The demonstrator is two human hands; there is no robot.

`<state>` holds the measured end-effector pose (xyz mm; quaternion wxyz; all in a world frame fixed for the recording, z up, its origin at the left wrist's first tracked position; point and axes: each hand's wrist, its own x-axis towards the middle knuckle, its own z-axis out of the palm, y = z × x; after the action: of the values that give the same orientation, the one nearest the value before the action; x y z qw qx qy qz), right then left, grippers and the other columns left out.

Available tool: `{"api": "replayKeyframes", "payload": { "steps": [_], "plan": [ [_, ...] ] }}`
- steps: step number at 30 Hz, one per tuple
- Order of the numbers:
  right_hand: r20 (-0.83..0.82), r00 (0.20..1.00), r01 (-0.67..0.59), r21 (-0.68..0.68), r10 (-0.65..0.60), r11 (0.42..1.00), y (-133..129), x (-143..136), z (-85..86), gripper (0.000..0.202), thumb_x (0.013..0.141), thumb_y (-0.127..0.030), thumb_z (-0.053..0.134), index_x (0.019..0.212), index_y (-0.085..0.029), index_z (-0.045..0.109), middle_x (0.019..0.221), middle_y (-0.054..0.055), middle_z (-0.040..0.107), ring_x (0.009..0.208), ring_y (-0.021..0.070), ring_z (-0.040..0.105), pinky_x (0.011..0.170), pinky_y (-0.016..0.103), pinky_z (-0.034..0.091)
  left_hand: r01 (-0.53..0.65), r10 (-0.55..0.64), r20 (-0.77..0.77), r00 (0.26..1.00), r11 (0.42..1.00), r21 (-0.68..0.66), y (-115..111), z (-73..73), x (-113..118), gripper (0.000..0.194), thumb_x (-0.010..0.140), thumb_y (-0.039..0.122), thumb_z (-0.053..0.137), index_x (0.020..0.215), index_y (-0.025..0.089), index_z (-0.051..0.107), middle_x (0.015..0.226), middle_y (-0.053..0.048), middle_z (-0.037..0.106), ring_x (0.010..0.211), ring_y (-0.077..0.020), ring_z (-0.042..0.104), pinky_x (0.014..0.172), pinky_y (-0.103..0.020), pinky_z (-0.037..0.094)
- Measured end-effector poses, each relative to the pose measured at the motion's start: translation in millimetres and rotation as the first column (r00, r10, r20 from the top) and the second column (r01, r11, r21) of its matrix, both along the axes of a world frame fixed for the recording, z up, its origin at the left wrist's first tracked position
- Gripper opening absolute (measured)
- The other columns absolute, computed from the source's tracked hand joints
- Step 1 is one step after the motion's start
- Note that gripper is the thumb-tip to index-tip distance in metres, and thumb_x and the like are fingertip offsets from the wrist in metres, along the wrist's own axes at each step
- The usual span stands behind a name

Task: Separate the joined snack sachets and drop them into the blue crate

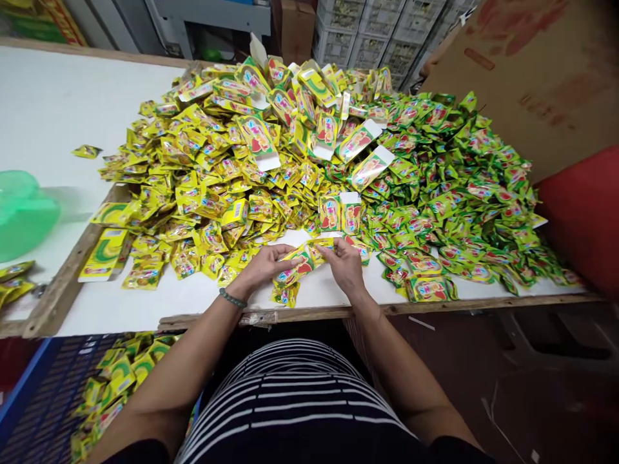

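Observation:
My left hand (pixel 267 264) is closed around a small printed carton (pixel 296 269), yellow and green with a red fruit picture, tilted just above the table's front edge. At the carton's right end my right hand (pixel 344 261) pinches a small yellow packet (pixel 325 244); whether part of it lies inside the carton I cannot make out. Under the carton a loose yellow sachet (pixel 286 294) lies on the white table. Just beyond my hands stand two similar cartons (pixel 330 214) side by side, one with a raised white flap.
Yellow sachets (pixel 193 142) are heaped at left and centre, green sachets (pixel 445 187) at right, with cartons on top. A wooden strip (pixel 68 283) divides the table. Below left is a blue crate (pixel 36 393) of filled cartons. A green plastic container (pixel 24 216) stands at far left.

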<state>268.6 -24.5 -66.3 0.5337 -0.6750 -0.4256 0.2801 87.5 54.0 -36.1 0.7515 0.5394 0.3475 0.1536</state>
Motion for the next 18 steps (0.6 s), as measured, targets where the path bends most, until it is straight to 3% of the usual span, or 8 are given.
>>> {"api": "replayKeyframes", "payload": {
  "steps": [5,10,12,15,17,18],
  "plan": [
    [-0.024,0.992,-0.121,-0.031,0.121,0.992,-1.6,0.9,-1.2,0.037,0.076,-0.057,0.065,0.079,-0.020,0.067,0.065,0.000,0.060,0.066,0.0168,0.055,0.060,0.029,0.047,-0.013,0.013,0.005,1.000,1.000,-0.007,1.0,-6.5,-0.6,0.046,0.062,0.039,0.083,0.096,0.011,0.071,0.088,-0.007,0.072,0.074,-0.0140,0.063,0.071,-0.026,0.047],
    [0.128,0.978,-0.164,-0.034,0.167,0.986,3.9,-7.9,3.8,0.035,0.081,-0.051,0.060,0.066,-0.019,0.064,0.067,0.001,0.056,0.064,0.0151,0.052,0.060,0.028,0.044,-0.006,0.005,-0.018,1.000,1.000,-0.026,0.2,-3.2,2.6,0.045,0.061,0.041,0.083,0.092,0.011,0.070,0.084,-0.006,0.073,0.068,-0.0130,0.063,0.065,-0.025,0.047],
    [0.160,0.966,-0.199,-0.033,0.202,0.979,3.8,-4.5,6.1,0.032,0.085,-0.047,0.056,0.078,-0.019,0.069,0.072,0.002,0.060,0.068,0.0159,0.056,0.064,0.028,0.046,-0.027,0.025,-0.026,0.999,0.997,-0.075,-0.1,-2.3,4.4,0.049,0.059,0.042,0.084,0.095,0.011,0.069,0.085,-0.006,0.073,0.066,-0.0132,0.063,0.063,-0.025,0.048],
    [0.248,0.966,-0.062,-0.042,0.071,0.997,-4.8,24.3,8.4,0.034,0.088,-0.040,0.049,0.109,-0.019,0.066,0.089,0.006,0.069,0.078,0.0184,0.063,0.072,0.031,0.050,-0.059,0.055,-0.040,0.998,0.993,-0.102,-0.1,-3.7,5.7,0.054,0.059,0.042,0.084,0.100,0.012,0.068,0.083,-0.006,0.073,0.063,-0.0135,0.063,0.061,-0.025,0.048],
    [0.452,0.889,0.121,-0.067,-0.077,0.990,-14.9,57.3,8.5,0.036,0.086,-0.031,0.047,0.116,-0.017,0.063,0.103,0.010,0.070,0.090,0.0230,0.064,0.083,0.038,0.051,-0.073,0.071,-0.046,0.996,0.996,-0.043,0.1,-5.9,6.2,0.056,0.060,0.041,0.083,0.106,0.014,0.067,0.078,-0.004,0.072,0.062,-0.0134,0.062,0.058,-0.024,0.046],
    [0.565,0.821,0.173,-0.110,-0.081,0.979,-20.0,75.1,7.8,0.039,0.082,-0.024,0.049,0.118,-0.017,0.063,0.110,0.013,0.069,0.100,0.0264,0.062,0.090,0.043,0.048,-0.074,0.074,-0.051,0.996,0.997,-0.003,0.2,-7.0,6.5,0.057,0.062,0.041,0.082,0.110,0.015,0.066,0.075,-0.002,0.071,0.061,-0.0133,0.062,0.056,-0.024,0.045]
  ]
}}
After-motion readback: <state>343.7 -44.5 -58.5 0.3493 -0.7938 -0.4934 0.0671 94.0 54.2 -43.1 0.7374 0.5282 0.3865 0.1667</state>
